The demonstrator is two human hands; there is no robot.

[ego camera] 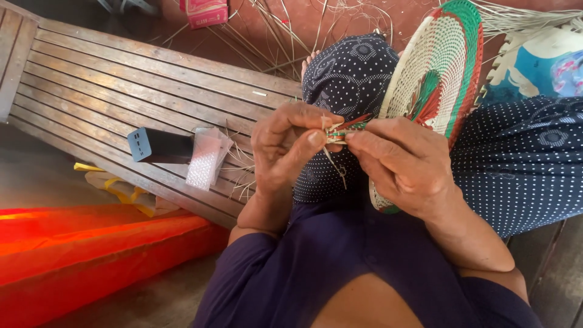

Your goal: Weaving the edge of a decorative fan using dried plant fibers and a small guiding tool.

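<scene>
Pinched between thumb and fingertips, both the left hand [285, 149] and right hand [404, 164] grasp the strand ends [336, 135] at the edge of a round woven fan [437, 67], held upright over the lap beside a slatted wooden bench [121, 79].

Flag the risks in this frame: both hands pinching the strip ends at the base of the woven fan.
1. The left hand and right hand pinch only the short strip ends; these could slip free and loosen the weave.
2. The woven fan stands tilted against the knee, held only at its base; it might twist or tip.
3. Thin strips may split if bent sharply.
</scene>
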